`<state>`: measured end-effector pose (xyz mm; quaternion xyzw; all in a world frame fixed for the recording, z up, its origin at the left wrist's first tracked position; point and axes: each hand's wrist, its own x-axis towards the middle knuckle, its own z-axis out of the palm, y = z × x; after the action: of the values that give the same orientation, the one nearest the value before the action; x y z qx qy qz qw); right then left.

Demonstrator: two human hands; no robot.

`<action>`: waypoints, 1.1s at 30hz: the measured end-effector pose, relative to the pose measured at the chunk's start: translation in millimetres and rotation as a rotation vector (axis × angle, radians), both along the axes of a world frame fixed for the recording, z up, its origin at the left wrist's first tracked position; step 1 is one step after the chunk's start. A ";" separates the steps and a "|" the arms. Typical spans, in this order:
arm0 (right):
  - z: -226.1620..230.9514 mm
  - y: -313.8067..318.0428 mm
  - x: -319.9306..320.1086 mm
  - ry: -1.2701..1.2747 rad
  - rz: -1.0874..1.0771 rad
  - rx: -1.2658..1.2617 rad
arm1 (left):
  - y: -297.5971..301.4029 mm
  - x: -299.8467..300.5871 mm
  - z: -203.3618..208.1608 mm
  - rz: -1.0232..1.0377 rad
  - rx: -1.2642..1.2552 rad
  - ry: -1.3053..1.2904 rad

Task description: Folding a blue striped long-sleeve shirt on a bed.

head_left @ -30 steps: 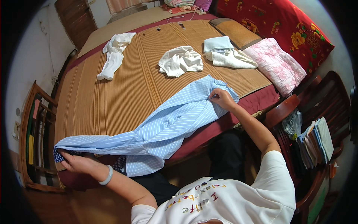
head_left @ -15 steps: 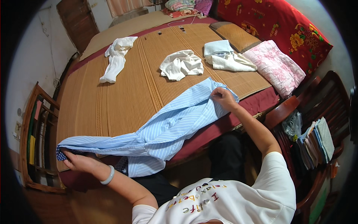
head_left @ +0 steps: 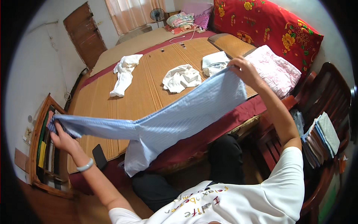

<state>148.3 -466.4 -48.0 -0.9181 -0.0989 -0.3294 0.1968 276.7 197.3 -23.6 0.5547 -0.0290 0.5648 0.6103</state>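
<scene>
A light blue shirt with white stripes (head_left: 182, 115) is stretched in the air above the near side of the bed. My left hand (head_left: 65, 140) is closed on the end of one sleeve, where a dark patterned cuff lining shows. At the other end, my right hand (head_left: 244, 71) pinches the shirt's upper edge. Between my hands the cloth sags, and the second sleeve hangs down over the bed's front edge. Just right of my left wrist, a dark flat phone-like object (head_left: 99, 156) lies at the mat's edge.
On the bamboo mat (head_left: 108, 108) lie a white garment (head_left: 123, 76), a crumpled cream garment (head_left: 182, 78) and a folded pale one (head_left: 214, 62). A pink-white quilt (head_left: 274, 67) is at right. Beside me, a wooden chair (head_left: 328, 86) bears folded cloths (head_left: 320, 136). A wooden frame (head_left: 39, 149) stands at left.
Both hands have risen, lifting the shirt off the bed and pulling it straighter. The left hand moved slightly outward, uncovering the dark flat object. The view has tilted up.
</scene>
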 end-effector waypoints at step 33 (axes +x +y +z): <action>51.9 37.5 -50.3 0.309 0.373 0.853 | 129.9 -19.6 169.0 -0.024 0.507 0.263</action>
<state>98.0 -429.0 3.9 -0.7605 -0.0878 -0.1594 0.6233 257.0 327.2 145.5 0.7578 -0.0966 0.4555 0.4570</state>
